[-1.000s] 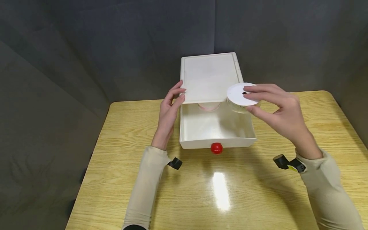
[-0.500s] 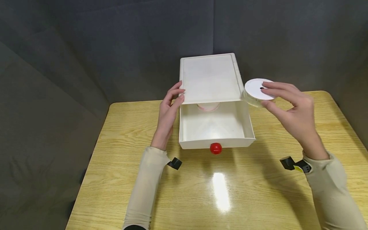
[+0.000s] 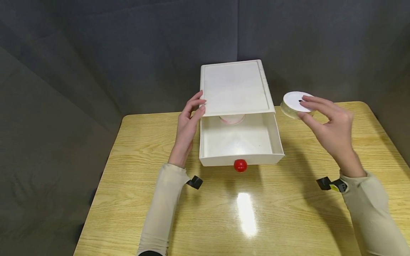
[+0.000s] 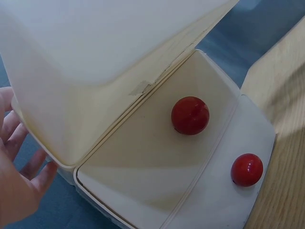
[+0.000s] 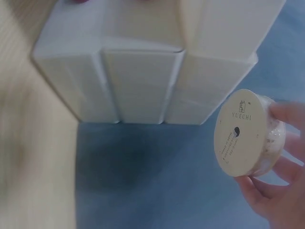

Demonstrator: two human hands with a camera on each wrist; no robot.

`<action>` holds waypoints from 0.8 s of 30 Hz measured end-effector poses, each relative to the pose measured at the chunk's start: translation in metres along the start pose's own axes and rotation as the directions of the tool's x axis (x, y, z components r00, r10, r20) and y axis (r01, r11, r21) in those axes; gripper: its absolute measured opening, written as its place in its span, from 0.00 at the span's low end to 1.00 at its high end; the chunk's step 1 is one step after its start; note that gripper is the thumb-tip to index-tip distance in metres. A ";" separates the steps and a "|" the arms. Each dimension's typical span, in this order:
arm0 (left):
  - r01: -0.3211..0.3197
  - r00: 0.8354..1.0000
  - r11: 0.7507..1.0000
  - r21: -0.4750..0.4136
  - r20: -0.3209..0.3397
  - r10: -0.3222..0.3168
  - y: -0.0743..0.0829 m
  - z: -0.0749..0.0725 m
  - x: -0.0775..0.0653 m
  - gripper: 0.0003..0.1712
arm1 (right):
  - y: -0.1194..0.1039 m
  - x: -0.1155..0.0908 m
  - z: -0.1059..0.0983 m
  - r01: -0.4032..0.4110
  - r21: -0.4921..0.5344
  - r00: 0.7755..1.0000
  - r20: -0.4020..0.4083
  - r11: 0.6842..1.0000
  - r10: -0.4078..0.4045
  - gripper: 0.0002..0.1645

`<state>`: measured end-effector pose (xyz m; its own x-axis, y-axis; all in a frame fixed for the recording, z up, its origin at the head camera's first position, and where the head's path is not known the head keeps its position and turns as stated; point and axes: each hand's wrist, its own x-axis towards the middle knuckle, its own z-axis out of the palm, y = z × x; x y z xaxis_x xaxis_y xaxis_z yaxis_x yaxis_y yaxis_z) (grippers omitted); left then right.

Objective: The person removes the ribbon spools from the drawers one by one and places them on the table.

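Observation:
Right of a white drawer cabinet [image 3: 235, 87], my right hand [image 3: 334, 124] holds a ribbon spool [image 3: 294, 100] in the air between thumb and fingers. In the right wrist view the spool [image 5: 240, 133] shows a cream label reading YUECHI, with pale ribbon wound behind it. My left hand [image 3: 187, 126] rests its fingertips along the cabinet's left top edge, fingers fairly straight. The top drawer [image 3: 238, 142] is pulled out, with a red ball knob [image 3: 240, 165] on its front. At its back, partly hidden under the cabinet top, sits a pale round thing [image 3: 232, 119] with a pinkish rim.
Lower drawer fronts, closed, carry red knobs [image 4: 190, 116] in the left wrist view. The cabinet stands on a wooden table [image 3: 144, 160], toward its back edge. A dark cloth [image 3: 144, 53] hangs behind and to the left.
My right hand has carried the spool rightward, from over the drawer's right side to beyond the cabinet, and slightly down lately. The left hand keeps its place.

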<state>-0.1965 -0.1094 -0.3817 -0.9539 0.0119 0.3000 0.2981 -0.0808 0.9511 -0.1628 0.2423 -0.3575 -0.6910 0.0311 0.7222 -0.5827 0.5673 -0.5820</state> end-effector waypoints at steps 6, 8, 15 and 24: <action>0.003 1.000 1.000 0.007 -0.008 -0.003 -0.001 -0.001 0.000 0.17 | 0.019 -0.007 0.005 -0.024 -0.023 1.000 0.003 0.999 0.024 0.14; 0.001 1.000 1.000 0.006 -0.010 -0.001 -0.001 0.000 0.000 0.17 | 0.028 -0.010 0.006 -0.032 -0.030 0.999 0.005 0.999 0.032 0.14; 0.004 1.000 1.000 -0.002 -0.009 -0.004 -0.001 0.001 0.002 0.16 | 0.054 -0.018 0.010 -0.056 -0.059 0.997 0.053 0.997 0.060 0.14; 0.023 1.000 1.000 -0.001 -0.020 -0.023 -0.002 0.002 0.003 0.16 | 0.077 -0.027 0.020 -0.098 -0.106 0.990 0.095 0.989 0.108 0.14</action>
<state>-0.1998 -0.1075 -0.3830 -0.9610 -0.0066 0.2766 0.2762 -0.0814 0.9576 -0.1971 0.2690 -0.4293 -0.7877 0.0137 0.6160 -0.4634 0.6457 -0.6069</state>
